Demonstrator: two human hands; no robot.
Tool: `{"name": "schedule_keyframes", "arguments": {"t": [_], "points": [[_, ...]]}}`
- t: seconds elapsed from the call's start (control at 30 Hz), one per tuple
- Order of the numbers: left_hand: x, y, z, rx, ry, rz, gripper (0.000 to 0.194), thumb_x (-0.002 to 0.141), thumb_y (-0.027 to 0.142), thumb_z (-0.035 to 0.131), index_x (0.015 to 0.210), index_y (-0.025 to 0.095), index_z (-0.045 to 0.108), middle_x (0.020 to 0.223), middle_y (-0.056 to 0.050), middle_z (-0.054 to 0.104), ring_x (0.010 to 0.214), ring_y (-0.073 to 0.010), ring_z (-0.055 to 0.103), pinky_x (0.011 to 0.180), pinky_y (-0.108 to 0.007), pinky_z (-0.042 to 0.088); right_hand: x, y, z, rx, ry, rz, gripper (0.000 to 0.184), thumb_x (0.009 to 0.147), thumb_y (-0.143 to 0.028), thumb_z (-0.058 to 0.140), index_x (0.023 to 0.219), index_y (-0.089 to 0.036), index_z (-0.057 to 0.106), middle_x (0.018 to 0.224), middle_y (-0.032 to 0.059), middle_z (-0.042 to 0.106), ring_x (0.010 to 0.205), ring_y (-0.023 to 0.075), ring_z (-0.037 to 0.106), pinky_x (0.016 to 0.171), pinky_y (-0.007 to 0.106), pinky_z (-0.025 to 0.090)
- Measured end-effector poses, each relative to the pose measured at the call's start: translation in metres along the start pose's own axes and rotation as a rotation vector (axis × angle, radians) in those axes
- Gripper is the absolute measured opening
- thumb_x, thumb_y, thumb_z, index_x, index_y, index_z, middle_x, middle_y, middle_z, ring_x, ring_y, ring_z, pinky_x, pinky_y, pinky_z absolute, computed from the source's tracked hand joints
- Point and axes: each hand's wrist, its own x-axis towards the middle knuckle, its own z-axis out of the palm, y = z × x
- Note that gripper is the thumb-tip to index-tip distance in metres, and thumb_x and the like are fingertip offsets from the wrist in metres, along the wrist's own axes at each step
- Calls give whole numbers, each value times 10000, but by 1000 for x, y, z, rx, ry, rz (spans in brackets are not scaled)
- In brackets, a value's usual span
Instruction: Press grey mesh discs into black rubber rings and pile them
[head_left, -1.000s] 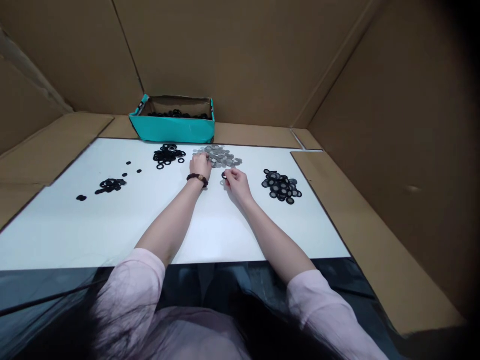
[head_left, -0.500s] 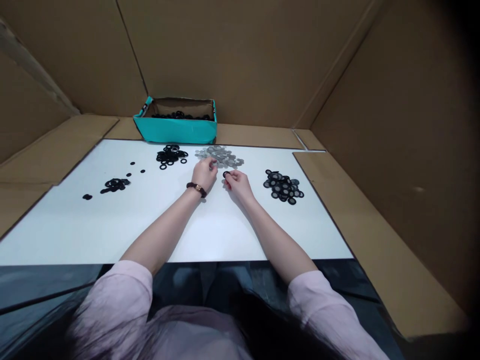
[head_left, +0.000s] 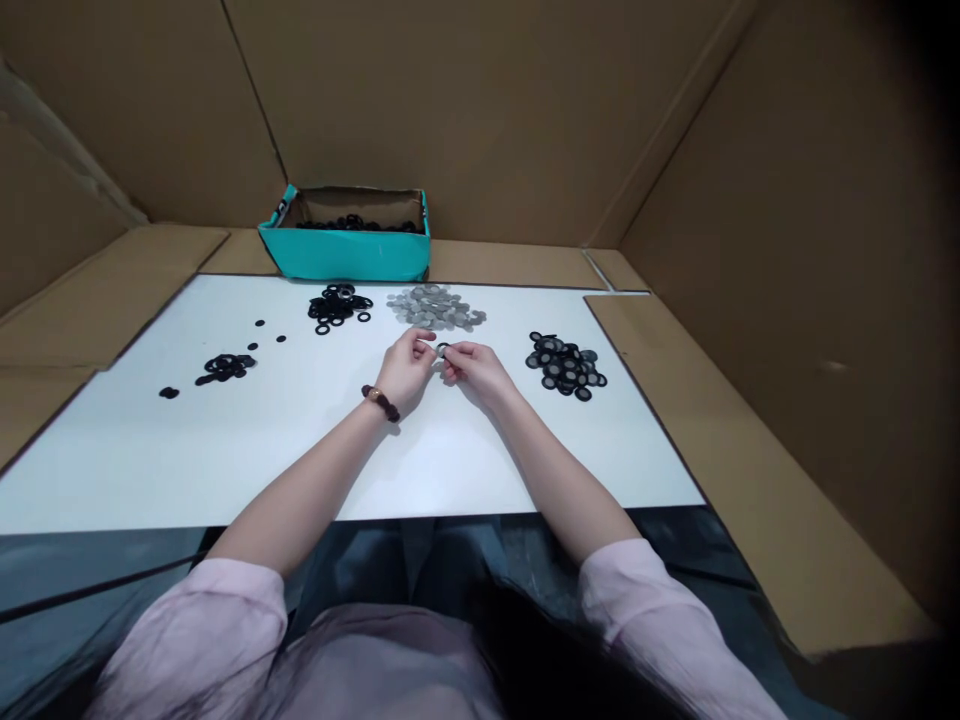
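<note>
My right hand (head_left: 480,372) pinches a black ring (head_left: 443,346) over the white table. Meeting it from the left, my left hand (head_left: 409,366) has its fingertips closed on a small grey disc (head_left: 439,351) held against the ring. Fingers partly cover both pieces. Just beyond my hands lies a pile of grey discs (head_left: 437,305). Left of that is a heap of black rings (head_left: 337,303). On the right sits a pile of black rings with grey centres (head_left: 564,365).
A turquoise box (head_left: 352,255) with black pieces inside stands at the back. Another cluster of black pieces (head_left: 226,367) lies at the left, with a few loose black discs (head_left: 281,339) around it. Cardboard walls (head_left: 450,120) surround the white table (head_left: 442,460).
My left hand has drawn back from the grey disc pile with a disc and come up against my right hand. The ring in my right hand now meets the disc.
</note>
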Motion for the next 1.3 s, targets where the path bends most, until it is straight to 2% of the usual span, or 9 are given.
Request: {"name": "schedule_keyframes", "arguments": {"t": [0.1,0.2,0.37,0.5,0.6,0.8,0.97,1.13,1.3], "points": [[1,1,-2,62,10,-2,211,705,157,574,912,160,613,690,3,613,661,-129,570,668,-257,456,2,2,-3,-37,-36,-24,260,616,-303,794,669,-133,605,519,-15,584,444,70,504,484,221,445],[-1,4,-5,143,-31,-12,190,709,173,565,886,153,632,680,-5,624,648,-137,573,674,-269,455,3,5,-5,-159,-49,-100,280,601,-360,773,659,-152,595,474,-32,539,451,76,471,494,229,410],[-3,13,-12,266,-108,-47,175,682,221,594,826,157,671,631,-9,634,643,-159,588,650,-273,446,2,9,-8,-442,-57,-239,183,662,-336,638,655,-159,590,482,-49,492,486,78,411,504,225,308],[-3,18,-18,358,-200,-16,138,664,286,642,735,174,678,638,-13,648,649,-165,584,645,-277,440,-1,8,-10,-623,-71,-263,140,678,-302,573,657,-164,580,526,-48,491,540,92,412,537,229,304],[-2,20,-21,342,-194,2,90,653,264,635,642,175,644,651,-12,645,658,-155,567,653,-277,433,-4,5,-9,-700,-71,-289,120,681,-283,569,647,-168,565,542,-44,497,559,97,418,560,234,312],[-2,23,-19,25,-179,-160,114,664,271,622,662,158,607,605,4,579,552,-111,485,570,-257,398,-6,1,-5,-608,27,-315,131,725,-287,532,666,-174,560,537,-28,507,552,116,455,557,244,348],[-5,21,-13,87,-206,-63,140,704,292,580,666,157,579,627,-7,589,569,-117,497,583,-255,414,-8,0,-5,-565,144,-322,129,734,-278,544,657,-176,563,526,-28,512,532,112,457,571,252,372],[-6,21,-14,275,-196,8,122,707,274,554,667,166,594,681,-29,626,645,-149,545,614,-265,443,-7,-2,-8,-549,21,-221,122,723,-251,556,631,-172,559,484,-39,487,493,101,434,548,245,358],[-5,25,-16,50,-195,-113,106,668,266,588,669,161,586,634,-13,601,577,-118,510,587,-252,448,-10,-6,-10,-531,-61,-222,167,722,-256,576,583,-171,539,474,-32,490,487,95,428,529,239,336]]}}
